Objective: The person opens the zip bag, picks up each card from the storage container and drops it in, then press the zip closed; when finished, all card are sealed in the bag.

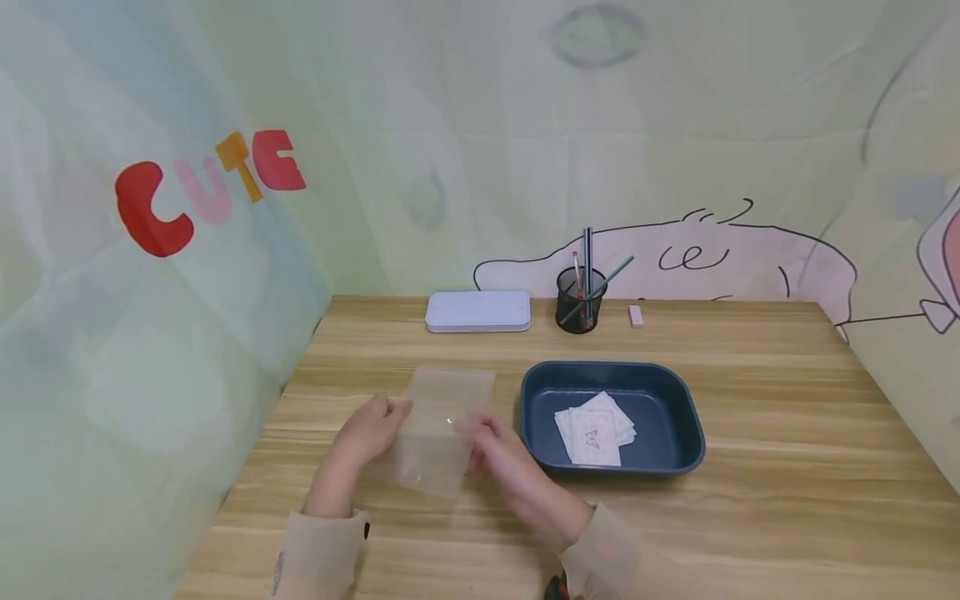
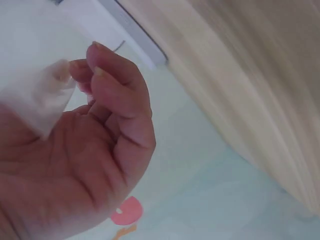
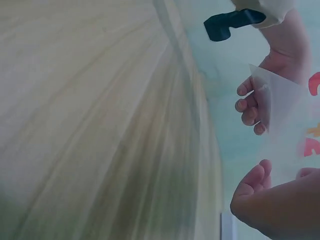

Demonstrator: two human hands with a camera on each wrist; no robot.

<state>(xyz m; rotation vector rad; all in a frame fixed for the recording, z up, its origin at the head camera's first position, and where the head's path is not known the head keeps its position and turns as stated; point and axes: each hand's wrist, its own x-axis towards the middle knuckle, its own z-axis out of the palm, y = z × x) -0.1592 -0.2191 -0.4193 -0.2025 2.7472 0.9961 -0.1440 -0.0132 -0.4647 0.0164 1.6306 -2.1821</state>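
I saw the clear sheet (image 1: 437, 437) left of the tray (image 1: 662, 417), lengthwise near-to-far; the left hand (image 1: 375, 427) pinched it, but I couldn't tell whether the tray-side right hand (image 1: 510, 461) did.

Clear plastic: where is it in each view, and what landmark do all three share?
Head: clear plastic left of the tray, between left hand and right hand.
Left wrist: clear plastic far left, mostly upper half.
Right wrist: clear plastic right side, mid-height, between the hands.
Shared landmark: wall letters, upper left in head; partly seen, bottom, left of centre in left wrist; right edge in right wrist.
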